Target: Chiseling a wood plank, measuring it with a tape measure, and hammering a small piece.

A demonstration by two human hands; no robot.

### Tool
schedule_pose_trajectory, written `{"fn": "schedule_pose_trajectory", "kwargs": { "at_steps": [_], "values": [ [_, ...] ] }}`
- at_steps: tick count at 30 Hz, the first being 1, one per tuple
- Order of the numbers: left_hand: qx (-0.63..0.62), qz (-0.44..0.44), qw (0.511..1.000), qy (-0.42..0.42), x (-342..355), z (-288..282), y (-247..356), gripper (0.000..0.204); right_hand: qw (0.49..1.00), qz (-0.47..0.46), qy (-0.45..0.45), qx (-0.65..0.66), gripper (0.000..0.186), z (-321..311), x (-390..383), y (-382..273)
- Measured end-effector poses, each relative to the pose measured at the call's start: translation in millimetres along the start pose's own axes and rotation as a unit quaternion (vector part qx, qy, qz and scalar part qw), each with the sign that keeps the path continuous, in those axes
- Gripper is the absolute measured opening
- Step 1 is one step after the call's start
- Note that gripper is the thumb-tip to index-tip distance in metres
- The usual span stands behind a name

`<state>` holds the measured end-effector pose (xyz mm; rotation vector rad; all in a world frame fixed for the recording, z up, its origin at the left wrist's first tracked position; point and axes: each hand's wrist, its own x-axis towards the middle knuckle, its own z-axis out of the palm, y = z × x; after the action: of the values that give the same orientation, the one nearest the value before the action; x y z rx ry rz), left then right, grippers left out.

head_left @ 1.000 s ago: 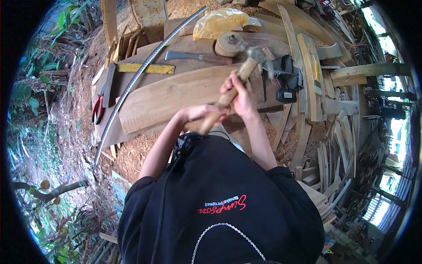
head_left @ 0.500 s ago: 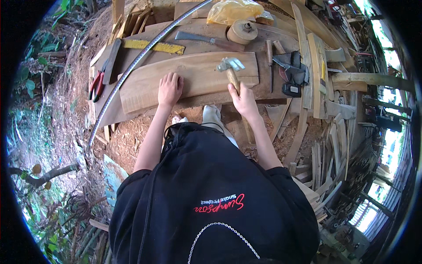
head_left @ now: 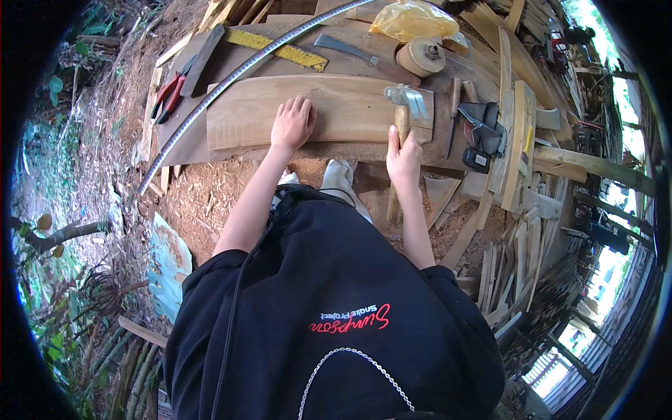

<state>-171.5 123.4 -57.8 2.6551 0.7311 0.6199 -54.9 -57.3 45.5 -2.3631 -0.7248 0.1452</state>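
My right hand (head_left: 404,159) grips a claw hammer (head_left: 402,120) by its wooden handle. The hammer's metal head is raised in front of the hand, over the right end of a wide, slightly curved wooden plank (head_left: 350,98). The handle's lower end shows below my fist. My left hand (head_left: 292,124) rests on the plank near its middle, fingers curled in; whatever they may hold is hidden. Beneath the plank lies a larger wooden work surface (head_left: 189,133). A long, thin, toothed metal strip (head_left: 231,82) arcs past the plank's left end.
Behind the plank lie a yellow ruler (head_left: 280,49), a chisel (head_left: 357,54), a round wooden piece (head_left: 421,56) and a yellow plastic bag (head_left: 413,22). Red-handled pliers (head_left: 168,96) lie left. At right are a dark pouch (head_left: 483,129), a black tape measure (head_left: 477,160) and stacked wood strips (head_left: 514,140).
The view has shifted, so the bench sits farther right and higher. The hammer has turned from leaning left to nearly upright. My left hand stays curled on the plank.
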Motion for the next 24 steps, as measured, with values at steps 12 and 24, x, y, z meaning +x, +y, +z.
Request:
{"fn": "schedule_pose_trajectory", "kwargs": {
  "at_steps": [12, 24],
  "values": [
    [-0.009, 0.004, 1.0, 0.008, 1.6, -1.2, -0.1, 0.012, 0.999, -0.012, -0.006, -0.035, 0.038, 12.5, 0.3, 1.5],
    [-0.007, 0.007, 1.0, 0.002, 2.6, -3.0, -1.1, 0.011, 0.999, -0.018, -0.002, -0.048, 0.037, 22.4, -0.6, 18.2]
  ]
}}
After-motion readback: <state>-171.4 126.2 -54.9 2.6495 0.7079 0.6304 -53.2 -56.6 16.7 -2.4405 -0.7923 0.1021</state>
